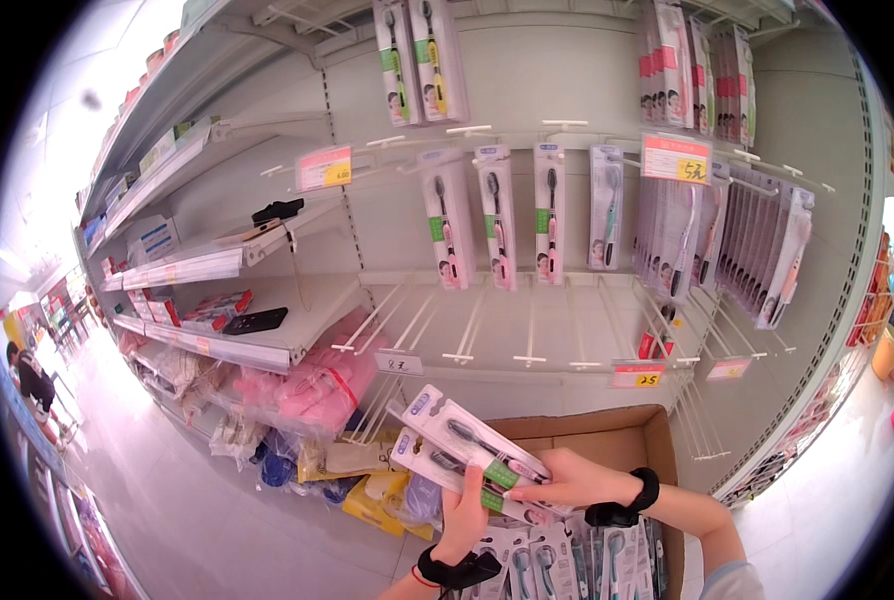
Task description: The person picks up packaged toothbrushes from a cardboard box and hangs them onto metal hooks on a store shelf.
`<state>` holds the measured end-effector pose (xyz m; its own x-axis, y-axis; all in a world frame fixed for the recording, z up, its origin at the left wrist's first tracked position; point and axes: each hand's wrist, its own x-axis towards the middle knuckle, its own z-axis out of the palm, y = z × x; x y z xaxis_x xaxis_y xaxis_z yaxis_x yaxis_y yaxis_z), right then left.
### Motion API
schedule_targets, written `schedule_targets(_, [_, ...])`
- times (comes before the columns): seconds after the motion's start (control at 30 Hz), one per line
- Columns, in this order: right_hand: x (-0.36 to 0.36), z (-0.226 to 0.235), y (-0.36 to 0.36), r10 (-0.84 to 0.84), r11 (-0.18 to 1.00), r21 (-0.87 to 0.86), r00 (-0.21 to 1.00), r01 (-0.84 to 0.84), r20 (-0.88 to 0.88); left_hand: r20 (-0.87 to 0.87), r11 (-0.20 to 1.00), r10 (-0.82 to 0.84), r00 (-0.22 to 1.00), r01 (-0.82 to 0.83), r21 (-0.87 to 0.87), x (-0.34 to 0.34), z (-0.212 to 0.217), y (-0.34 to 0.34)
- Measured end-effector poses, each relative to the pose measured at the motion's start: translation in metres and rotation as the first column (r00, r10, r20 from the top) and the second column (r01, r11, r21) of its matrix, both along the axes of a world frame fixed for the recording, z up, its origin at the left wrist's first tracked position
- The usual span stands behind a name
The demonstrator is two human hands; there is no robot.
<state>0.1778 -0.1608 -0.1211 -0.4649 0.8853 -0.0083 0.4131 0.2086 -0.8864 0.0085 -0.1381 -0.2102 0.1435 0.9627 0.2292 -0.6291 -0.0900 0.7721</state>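
Packaged toothbrushes (pixel 470 436) with pink and black brushes and green labels are held up at an angle, overlapping, above an open cardboard box. From below, my left hand (pixel 461 518) grips the packs, its thumb across their front. My right hand (pixel 579 480) has closed on the right part of the upper pack, index finger along its front. Each wrist wears a black band. Inside the cardboard box (pixel 607 432) stand several more packaged toothbrushes (pixel 547 562), mostly with teal brushes; my hands hide part of them.
Ahead, toothbrush packs (pixel 550 215) hang on wire hooks; a lower row of hooks (pixel 529 330) is mostly bare. Left are shelves with a black phone (pixel 256 321), pink bagged goods (pixel 317 385) and yellow packages (pixel 367 500). A person (pixel 35 385) is far left in the aisle.
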Motion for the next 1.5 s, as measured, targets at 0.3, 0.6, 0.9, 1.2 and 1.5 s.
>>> schedule_targets(0.3, [0.021, 0.025, 0.004, -0.402, 0.858, 0.230, 0.879, 0.459, -0.255, 0.218, 0.960, -0.181, 0.959, 0.221, -0.174, -0.027, 0.000, 0.027])
schedule_targets(0.6, [0.052, 0.109, 0.040, -0.522, 0.127, 0.858, 0.770, 0.497, -0.368, 0.503, 0.669, -0.469, 0.726, 0.664, -0.334, -0.055, -0.056, 0.051])
schedule_targets(0.9, [0.043, 0.094, 0.054, -0.500, 0.067, 0.815, 0.726, 0.576, -0.472, 0.353, 0.729, -0.510, 0.785, 0.612, -0.308, -0.065, -0.074, 0.052])
schedule_targets(1.2, [0.069, 0.092, 0.109, -0.743, 0.184, 0.870, 0.645, 0.457, -0.181, 0.377, 0.717, -0.561, 0.737, 0.660, -0.224, -0.065, -0.076, 0.054])
schedule_targets(1.5, [0.018, 0.063, 0.066, -0.430, 0.333, 0.941, 0.898, 0.064, 0.091, 0.039, 0.948, -0.312, 0.949, 0.314, -0.055, -0.074, 0.000, 0.012])
